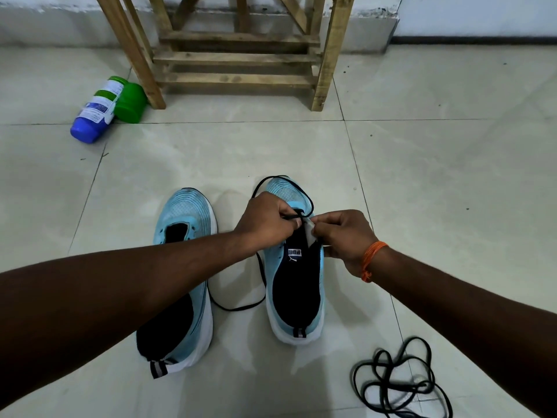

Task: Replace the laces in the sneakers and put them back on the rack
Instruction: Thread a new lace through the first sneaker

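Two light-blue sneakers with black interiors and white soles stand side by side on the tiled floor, toes pointing away from me. The left sneaker (184, 267) has no lace. Over the right sneaker (297, 291), my left hand (266, 223) pinches a black lace (262, 285) near the eyelets. That lace loops round the toe and trails down between the shoes. My right hand (346, 233) grips the sneaker's tongue and upper edge. A second black lace (401, 378) lies in a loose tangle on the floor at the lower right.
A wooden slatted rack (238, 58) stands against the wall straight ahead. Beside its left leg lie a white bottle with a blue cap (96, 111) and a green container (131, 102). An orange thread band circles my right wrist.
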